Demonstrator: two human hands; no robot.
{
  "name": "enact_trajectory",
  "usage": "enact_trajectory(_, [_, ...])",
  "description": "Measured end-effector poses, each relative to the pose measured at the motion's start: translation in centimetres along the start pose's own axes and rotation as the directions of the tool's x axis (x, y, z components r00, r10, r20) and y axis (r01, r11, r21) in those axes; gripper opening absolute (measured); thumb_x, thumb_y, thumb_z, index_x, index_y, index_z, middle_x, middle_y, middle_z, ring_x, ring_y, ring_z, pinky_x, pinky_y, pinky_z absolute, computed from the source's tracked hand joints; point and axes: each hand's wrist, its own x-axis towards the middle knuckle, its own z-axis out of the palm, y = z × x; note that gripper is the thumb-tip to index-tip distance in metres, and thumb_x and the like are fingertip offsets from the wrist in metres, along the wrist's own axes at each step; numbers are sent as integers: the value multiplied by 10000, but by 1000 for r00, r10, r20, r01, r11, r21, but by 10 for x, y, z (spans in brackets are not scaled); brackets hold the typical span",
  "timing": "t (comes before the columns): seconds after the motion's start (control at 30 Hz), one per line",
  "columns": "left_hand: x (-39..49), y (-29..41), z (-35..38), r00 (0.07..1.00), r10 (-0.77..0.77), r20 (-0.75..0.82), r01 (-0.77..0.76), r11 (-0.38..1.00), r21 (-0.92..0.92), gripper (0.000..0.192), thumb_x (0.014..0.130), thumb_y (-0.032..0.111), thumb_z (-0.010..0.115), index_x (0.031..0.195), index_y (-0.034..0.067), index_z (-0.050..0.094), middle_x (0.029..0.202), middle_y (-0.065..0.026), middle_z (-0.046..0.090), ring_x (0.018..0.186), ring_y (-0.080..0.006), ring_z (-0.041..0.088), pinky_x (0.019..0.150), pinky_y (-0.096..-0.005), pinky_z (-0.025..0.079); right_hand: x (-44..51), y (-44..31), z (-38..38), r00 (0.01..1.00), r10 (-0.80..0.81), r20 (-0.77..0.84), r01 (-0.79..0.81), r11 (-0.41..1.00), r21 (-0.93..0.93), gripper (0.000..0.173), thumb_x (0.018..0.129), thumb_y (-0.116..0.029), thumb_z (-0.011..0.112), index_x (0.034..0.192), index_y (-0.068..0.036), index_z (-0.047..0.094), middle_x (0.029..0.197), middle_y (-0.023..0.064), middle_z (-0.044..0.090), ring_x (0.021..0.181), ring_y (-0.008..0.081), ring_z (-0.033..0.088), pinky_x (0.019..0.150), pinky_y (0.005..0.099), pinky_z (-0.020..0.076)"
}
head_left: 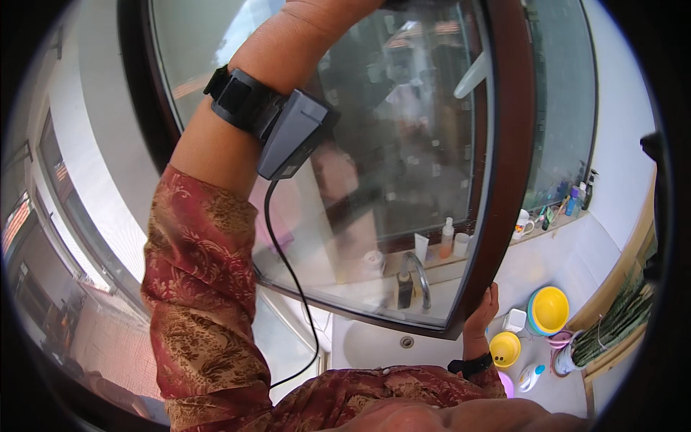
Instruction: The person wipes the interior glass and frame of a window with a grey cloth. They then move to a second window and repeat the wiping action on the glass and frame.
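An opened glass window sash (pixel 399 162) with a dark brown frame (pixel 510 135) stands tilted across my view. My right hand (pixel 482 312) grips the frame's outer edge near its lower right corner, and part of that hand is hidden by the frame. My left arm reaches up across the pane; only the heel of my left hand (pixel 337 9) shows at the top edge, with its fingers out of frame. A grey device (pixel 298 135) with a black cable is strapped to that forearm. On the sash's right side is a white window handle (pixel 471 75).
Below the sash lies a white washbasin (pixel 372 345) with a chrome faucet (pixel 418 275), seen through glass. Toiletries and a mug (pixel 522 224) line the sill. Right, on the floor, are yellow basins (pixel 550 311), a white bottle (pixel 530 377) and a potted plant (pixel 610 324).
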Motion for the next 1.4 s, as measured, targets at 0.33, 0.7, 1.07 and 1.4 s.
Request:
enact_trajectory(0.33, [-161, 117, -46, 993, 71, 92, -51, 977, -208, 383, 722, 198, 736, 1097, 275, 710, 1212, -87, 586, 1190, -368, 550, 886, -513, 475, 3, 10, -4, 990, 99, 98, -117, 973, 199, 325, 1051, -200, 401, 1112, 51, 599, 983, 94, 601, 925, 179, 547, 863, 301, 456])
enact_trajectory(0.7, [-220, 7, -100, 986, -132, 101, 127, 991, 50, 473, 757, 157, 789, 1220, 219, 718, 1284, -94, 589, 1222, -353, 525, 1034, -459, 438, 8, 3, 1, 995, -42, 88, 39, 998, 41, 414, 1048, -232, 349, 1233, 50, 589, 1107, 122, 605, 1026, 233, 588, 921, 320, 467])
enact_trajectory(1.07, [-332, -167, -201, 678, -673, -295, 713, 505, 486, 692, 739, 244, 811, 1370, 170, 537, 1301, -242, 472, 1186, -482, 457, 1008, -548, 390, 8, 17, -8, 985, -102, 138, 124, 978, -166, 495, 1037, -265, 351, 1294, 92, 578, 1210, 190, 615, 1080, 305, 606, 950, 368, 480])
enact_trajectory(1.4, [-366, 85, -186, 675, -735, -57, 728, 652, 213, 574, 714, 66, 784, 1273, 117, 664, 1246, -187, 556, 1141, -389, 541, 988, -433, 432, 8, 18, -12, 961, -214, 175, 248, 947, -206, 539, 1037, -279, 342, 1349, 110, 544, 1281, 223, 605, 1136, 345, 597, 992, 393, 470])
